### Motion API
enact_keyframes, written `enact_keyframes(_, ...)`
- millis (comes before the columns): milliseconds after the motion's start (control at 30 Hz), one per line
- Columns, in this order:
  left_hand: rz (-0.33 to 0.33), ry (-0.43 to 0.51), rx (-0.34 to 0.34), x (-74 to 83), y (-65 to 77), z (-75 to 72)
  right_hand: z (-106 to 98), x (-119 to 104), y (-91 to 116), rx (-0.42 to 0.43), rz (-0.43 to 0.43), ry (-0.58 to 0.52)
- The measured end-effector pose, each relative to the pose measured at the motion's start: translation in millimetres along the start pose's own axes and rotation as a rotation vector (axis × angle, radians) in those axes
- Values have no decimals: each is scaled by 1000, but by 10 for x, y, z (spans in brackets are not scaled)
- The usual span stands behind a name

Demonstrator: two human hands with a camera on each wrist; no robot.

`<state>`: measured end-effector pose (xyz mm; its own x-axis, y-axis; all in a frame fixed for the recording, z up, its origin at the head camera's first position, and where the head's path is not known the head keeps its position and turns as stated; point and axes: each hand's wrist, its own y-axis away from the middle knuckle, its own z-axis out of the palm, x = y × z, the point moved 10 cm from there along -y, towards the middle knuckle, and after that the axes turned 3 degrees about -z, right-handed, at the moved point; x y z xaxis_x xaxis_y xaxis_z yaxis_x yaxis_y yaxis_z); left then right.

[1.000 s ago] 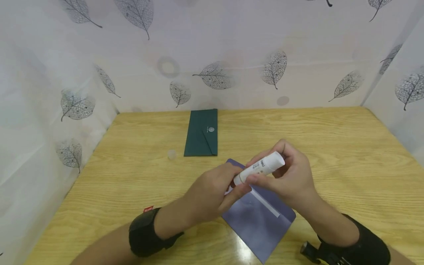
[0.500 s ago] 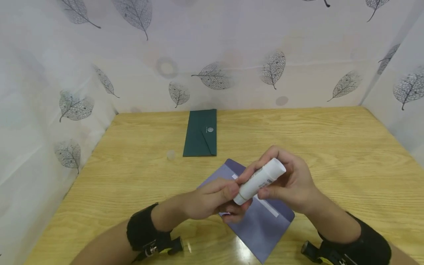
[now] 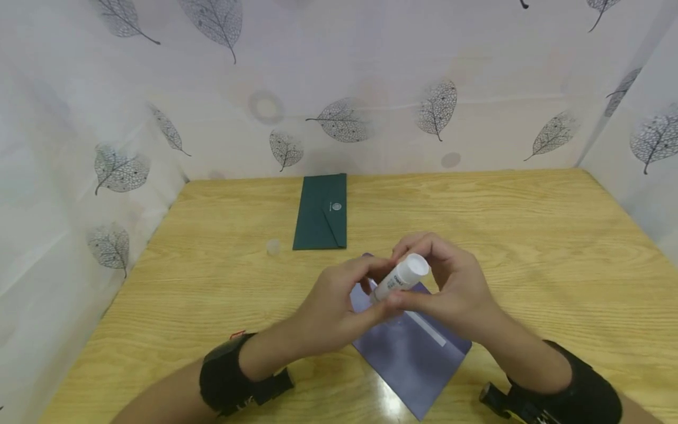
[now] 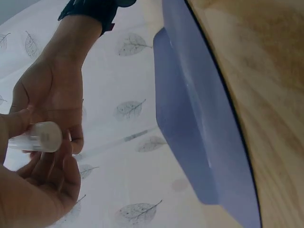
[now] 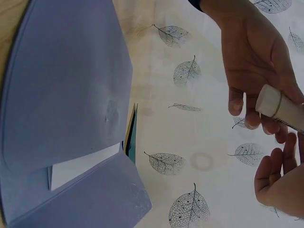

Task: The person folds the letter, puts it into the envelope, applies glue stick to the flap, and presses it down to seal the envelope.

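Note:
Held between both hands above the table is a white glue stick (image 3: 398, 279) with dark print, its wide white end tilted up toward the head camera. My left hand (image 3: 331, 306) grips its lower part with thumb and fingers. From the other side, my right hand (image 3: 463, 288) pinches the tube, thumb in front and fingers behind. A translucent end of the glue stick (image 4: 45, 137) shows in the left wrist view. Beneath the hands lies a purple envelope (image 3: 415, 368) with a white strip (image 3: 426, 328) along its flap; the hands partly cover it.
A dark green envelope (image 3: 320, 218) lies at the back of the wooden table (image 3: 503, 218). To its left is a small pale round spot (image 3: 273, 247). A leaf-printed curtain (image 3: 381, 70) encloses the back and sides. Something small and red (image 3: 238, 334) shows by the left wristband.
The glue stick has turned more upright and shifted slightly left. My left hand has rolled round it and back, and my right hand has moved left with it.

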<state>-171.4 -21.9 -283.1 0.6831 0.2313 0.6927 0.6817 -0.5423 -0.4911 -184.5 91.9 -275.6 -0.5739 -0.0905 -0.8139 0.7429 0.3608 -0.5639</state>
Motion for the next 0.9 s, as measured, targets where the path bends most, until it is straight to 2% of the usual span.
enact_keyframes(67, 13, -35, 57, 22, -7, -64, 6, 15, 4, 7, 0, 69)
enact_keyframes(133, 24, -60, 84, 42, -9, -105, 20, 41, 9, 3, 9, 117)
enact_keyframes(333, 45, -109, 32, 53, -37, -118, 58, 92, -7, -53, 21, 235)
enact_keyframes(433, 42, -130, 23, 20, -69, -199, 40, 96, -27, -74, 7, 283)
enact_keyframes(633, -34, -169, 109, -116, -144, -604, -46, 134, -62, -80, 39, 356)
enact_keyframes(767, -74, -218, 159, -216, -173, -889, -53, 163, -71, -136, 52, 562)
enact_keyframes(900, -86, -251, 210, -355, -186, -1144, 6, 293, -36, -272, 99, 755)
